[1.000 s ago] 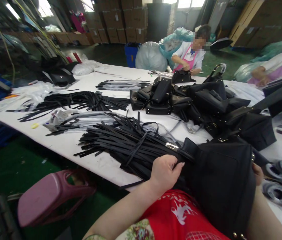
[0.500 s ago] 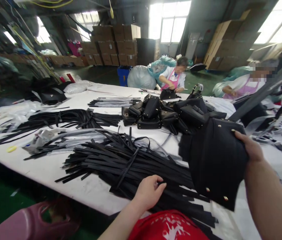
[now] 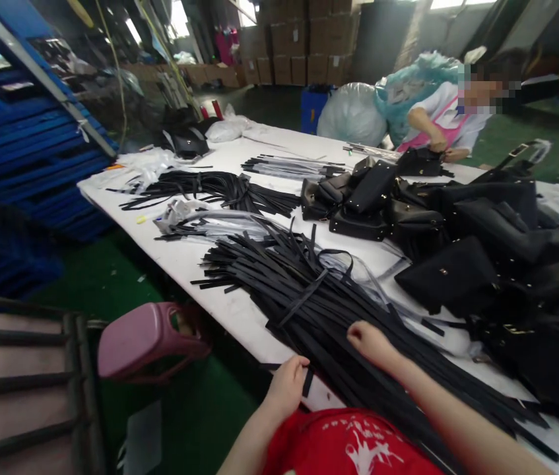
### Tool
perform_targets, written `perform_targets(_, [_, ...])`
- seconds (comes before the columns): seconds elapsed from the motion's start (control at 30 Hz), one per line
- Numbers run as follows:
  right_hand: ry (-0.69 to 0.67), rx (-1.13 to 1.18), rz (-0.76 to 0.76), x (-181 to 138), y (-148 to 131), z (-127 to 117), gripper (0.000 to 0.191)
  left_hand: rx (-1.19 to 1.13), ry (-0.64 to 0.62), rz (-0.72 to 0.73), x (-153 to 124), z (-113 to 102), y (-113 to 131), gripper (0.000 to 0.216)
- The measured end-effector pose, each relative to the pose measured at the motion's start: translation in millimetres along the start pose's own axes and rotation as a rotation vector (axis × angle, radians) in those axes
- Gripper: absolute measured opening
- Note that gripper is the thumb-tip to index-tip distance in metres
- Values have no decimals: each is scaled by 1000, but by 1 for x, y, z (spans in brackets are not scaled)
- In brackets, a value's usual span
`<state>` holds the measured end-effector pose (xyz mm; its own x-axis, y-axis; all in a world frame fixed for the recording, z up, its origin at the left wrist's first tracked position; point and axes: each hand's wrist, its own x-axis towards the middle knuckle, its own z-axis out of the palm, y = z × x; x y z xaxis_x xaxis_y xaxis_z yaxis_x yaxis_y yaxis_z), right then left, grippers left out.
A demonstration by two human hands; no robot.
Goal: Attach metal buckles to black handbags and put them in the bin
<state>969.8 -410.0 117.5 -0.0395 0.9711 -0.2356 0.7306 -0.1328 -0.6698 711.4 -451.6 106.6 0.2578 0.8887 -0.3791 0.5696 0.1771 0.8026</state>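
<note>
My left hand [image 3: 285,386] is closed at the table's near edge, with a black strap [image 3: 307,381] pinched in it; short ends of the strap stick out on both sides of the fingers. Over the large bundle of black straps [image 3: 303,290] is my right hand [image 3: 371,343], its fingers curled in. Whatever it may hold is hidden. The bundle lies slantwise across the white table and is tied round with a strap. To the right of it, black handbags [image 3: 445,274] with gold-coloured studs lie heaped.
A second strap bundle [image 3: 200,185] and paler strips [image 3: 299,166] lie farther back. Across the table [image 3: 230,310] a co-worker [image 3: 445,122] handles a black bag. A pink stool [image 3: 133,340] stands by the left edge, with blue stacked racks [image 3: 22,138] beyond.
The view has swung left. My right hand has let go of the black bag and moved over the straps. My left hand has drawn back to the table edge with a strap.
</note>
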Motion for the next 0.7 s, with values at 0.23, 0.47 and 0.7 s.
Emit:
perform_targets(0.23, [-506, 46, -126, -25, -36, 126, 11, 11, 2, -83, -15, -22, -40, 31])
perform_targets(0.47, [-345, -54, -35, 7, -49, 127, 26, -46, 116, -141, -20, -69, -58, 33])
perform_targets(0.7, [-661, 90, -246, -23, -51, 198, 35, -221, 438, -538, -109, -65, -103, 27])
